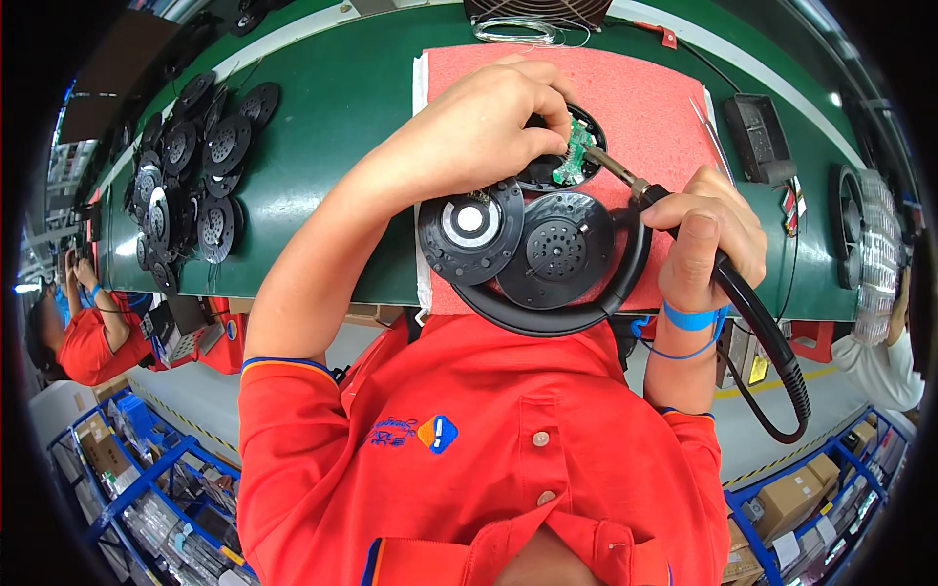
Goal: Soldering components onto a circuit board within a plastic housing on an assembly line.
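My right hand [711,239] is wrapped round the black handle of a soldering iron [747,295]. The iron's metal tip meets the edge of a green circuit board [576,146], which sits in an open black headphone ear cup [590,115]. Over that cup my left hand [493,122] is closed, thumb and fingers pinched at the board; whatever they hold is hidden. Nearer me lie two round black speaker plates, one with a pale ring and white centre [471,221], the other perforated [557,249]. The headphones' curved black headband [547,320] rests along the mat's near edge.
A pink foam mat [655,88] covers part of the green table [327,93]. Several black speaker plates [227,144] are heaped on the left. A black box [759,137] stands at right, a coil of wire [513,31] beside the fan grille [547,10] at the back.
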{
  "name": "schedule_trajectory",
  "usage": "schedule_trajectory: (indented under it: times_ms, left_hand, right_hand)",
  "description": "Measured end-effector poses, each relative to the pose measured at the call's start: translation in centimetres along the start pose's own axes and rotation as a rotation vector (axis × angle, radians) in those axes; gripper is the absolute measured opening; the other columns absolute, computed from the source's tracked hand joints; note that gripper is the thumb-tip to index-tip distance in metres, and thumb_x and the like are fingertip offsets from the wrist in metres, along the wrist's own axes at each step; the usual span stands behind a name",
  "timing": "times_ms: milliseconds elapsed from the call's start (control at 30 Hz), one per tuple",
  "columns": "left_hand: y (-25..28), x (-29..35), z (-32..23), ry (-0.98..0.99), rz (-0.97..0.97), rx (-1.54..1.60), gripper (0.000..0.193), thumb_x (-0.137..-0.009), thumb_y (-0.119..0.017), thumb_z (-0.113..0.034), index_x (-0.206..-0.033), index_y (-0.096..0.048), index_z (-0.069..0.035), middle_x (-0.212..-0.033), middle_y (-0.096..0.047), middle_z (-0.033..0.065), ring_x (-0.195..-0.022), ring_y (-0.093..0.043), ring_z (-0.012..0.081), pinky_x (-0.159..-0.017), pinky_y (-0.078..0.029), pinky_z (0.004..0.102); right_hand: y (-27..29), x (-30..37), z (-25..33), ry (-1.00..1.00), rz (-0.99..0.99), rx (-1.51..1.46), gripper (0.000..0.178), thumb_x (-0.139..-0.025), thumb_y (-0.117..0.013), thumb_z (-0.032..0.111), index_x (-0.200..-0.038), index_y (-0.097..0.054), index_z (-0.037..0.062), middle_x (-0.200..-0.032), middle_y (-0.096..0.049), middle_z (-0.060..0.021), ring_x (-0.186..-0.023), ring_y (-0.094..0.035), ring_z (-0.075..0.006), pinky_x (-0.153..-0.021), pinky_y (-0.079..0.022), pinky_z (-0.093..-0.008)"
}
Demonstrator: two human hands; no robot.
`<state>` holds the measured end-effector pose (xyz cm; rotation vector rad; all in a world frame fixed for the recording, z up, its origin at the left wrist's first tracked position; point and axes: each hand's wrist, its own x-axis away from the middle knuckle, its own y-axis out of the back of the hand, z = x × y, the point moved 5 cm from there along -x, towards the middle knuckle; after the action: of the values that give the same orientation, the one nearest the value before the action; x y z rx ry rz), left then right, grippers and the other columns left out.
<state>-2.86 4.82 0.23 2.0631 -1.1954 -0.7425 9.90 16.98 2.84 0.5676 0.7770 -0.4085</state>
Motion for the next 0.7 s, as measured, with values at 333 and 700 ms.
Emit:
schedule_trajectory:
  times_ms: [333, 700]
  left_hand:
    - [-0.4, 0.1, -0.1, -0.12, -0.09, -0.015, 0.01, -0.076, -0.064, -0.007, -0.08, -0.061, 0.001, -0.103, -0.061, 0.0105, -0.095, -0.056, 0.026, -0.083, -0.045, 0.0331]
    - [-1.0, 0.0, -0.3, -0.202, -0.166, 0.0, 0.009, -0.075, -0.057, -0.008, -0.076, -0.058, 0.0, -0.102, -0.056, 0.0131, -0.096, -0.053, 0.0294, -0.085, -0.043, 0.0374]
  right_hand:
    - [0.7, 0.1, -0.5, 0.037, -0.018, -0.02, 0.026, -0.087, -0.055, 0.012, -0.064, -0.059, 0.0015, -0.059, -0.061, -0.0052, -0.045, -0.046, -0.0143, -0.044, -0.035, -0.0262]
    - [1.5, 0.4, -1.0, 0.041, -0.147, -0.048, 0.034, -0.09, -0.048, 0.014, -0.061, -0.054, -0.003, -0.057, -0.059, -0.0104, -0.046, -0.043, -0.0148, -0.045, -0.032, -0.0281]
